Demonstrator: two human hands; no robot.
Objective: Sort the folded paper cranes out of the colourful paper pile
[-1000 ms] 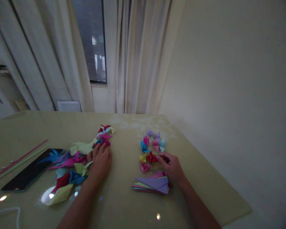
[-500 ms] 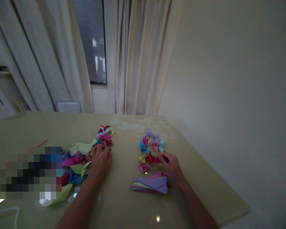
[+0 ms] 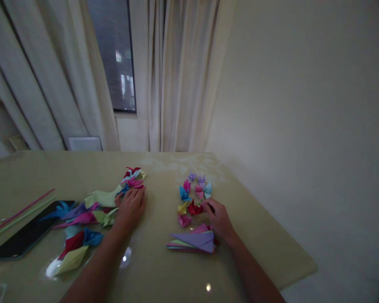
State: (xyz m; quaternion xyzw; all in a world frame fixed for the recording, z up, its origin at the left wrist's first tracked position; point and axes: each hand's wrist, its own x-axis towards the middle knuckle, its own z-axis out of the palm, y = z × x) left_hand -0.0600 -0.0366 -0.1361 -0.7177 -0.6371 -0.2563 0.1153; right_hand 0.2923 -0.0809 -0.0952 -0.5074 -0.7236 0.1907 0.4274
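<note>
The right hand (image 3: 219,219) rested at the right edge of a small red folded piece (image 3: 194,208), its thumb and forefinger touching that edge; whether they truly pinched the paper or merely steadied it, I could not tell. The red piece lay on the bench (image 3: 164,277), just right of a yellow piece (image 3: 182,208) and a little beyond a pink piece (image 3: 184,220), at the near end of a loose cluster. Coming at the edge rather than over the top probably spared the folds and kept those close neighbours from being nudged. The left hand (image 3: 131,212) lay low, palm down, next to a spread of larger folded papers, with a magenta piece (image 3: 134,183) close by its fingers; their undersides were hidden, so I could not tell whether they grasped anything. The low posture likely steadied the arm. Spread and cluster sat well apart, perhaps so that the two would not mix. A stack of flat folded papers (image 3: 192,242) lay beside the right wrist, one upon another, which probably kept the thin pieces together. Farther left, a blue piece (image 3: 58,210) overlapped a black phone (image 3: 28,235), apparently for want of room, beside a thin pink stick (image 3: 22,212).
</note>
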